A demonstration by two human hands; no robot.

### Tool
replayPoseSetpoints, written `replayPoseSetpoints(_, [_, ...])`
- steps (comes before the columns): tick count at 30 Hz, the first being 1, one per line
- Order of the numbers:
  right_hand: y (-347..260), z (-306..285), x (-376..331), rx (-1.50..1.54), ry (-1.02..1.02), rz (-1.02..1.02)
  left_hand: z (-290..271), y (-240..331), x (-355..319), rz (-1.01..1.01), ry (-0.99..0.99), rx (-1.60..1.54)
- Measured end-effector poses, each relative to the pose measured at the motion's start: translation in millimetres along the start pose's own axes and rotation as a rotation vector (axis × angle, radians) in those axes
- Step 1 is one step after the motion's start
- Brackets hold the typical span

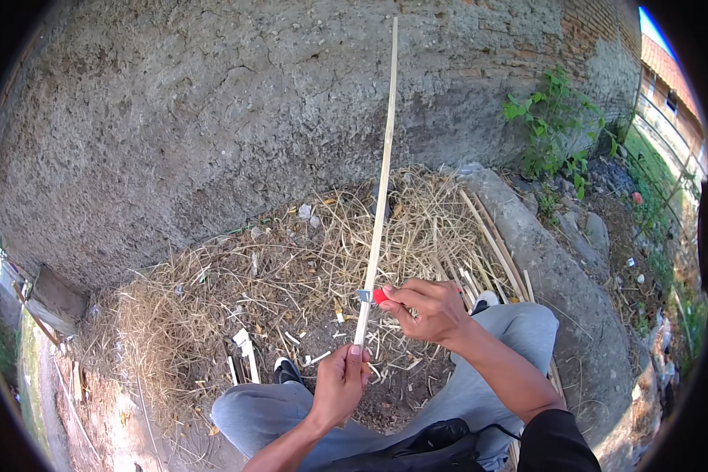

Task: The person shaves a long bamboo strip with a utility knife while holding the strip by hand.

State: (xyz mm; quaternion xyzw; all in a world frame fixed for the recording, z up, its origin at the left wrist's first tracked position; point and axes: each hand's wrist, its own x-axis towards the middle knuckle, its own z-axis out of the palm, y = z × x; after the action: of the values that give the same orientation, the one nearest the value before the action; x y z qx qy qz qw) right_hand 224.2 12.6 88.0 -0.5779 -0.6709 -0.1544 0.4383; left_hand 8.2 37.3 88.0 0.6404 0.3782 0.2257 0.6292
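A long, pale bamboo strip [381, 206] runs up and away from me, its far end in front of the wall. My left hand [340, 384] is closed around its near end, low in the middle. Just above, my right hand [428, 310] grips a red-handled knife [380, 296] whose short grey blade lies across the strip and touches it. Most of the handle is hidden inside the right fingers, so the knife's full shape cannot be made out.
Dry shavings [212, 303] cover the ground before my bent legs. A rough grey wall [212, 134] rises beyond. To the right are more strips [495, 244], a stone ledge [554, 291] and a green plant [554, 126]. White scraps [245, 346] lie near my left foot.
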Motion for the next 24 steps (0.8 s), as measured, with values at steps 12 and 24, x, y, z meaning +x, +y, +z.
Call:
replayPoseSetpoints(12, [97, -47, 15, -0.239, 0.183, 0.352, 3, -35, -44, -0.079, -0.148, 0.097])
replayPoseSetpoints(24, [85, -55, 19, 0.734, 0.205, 0.945, -24, -39, -37, -0.085, -0.150, 0.038])
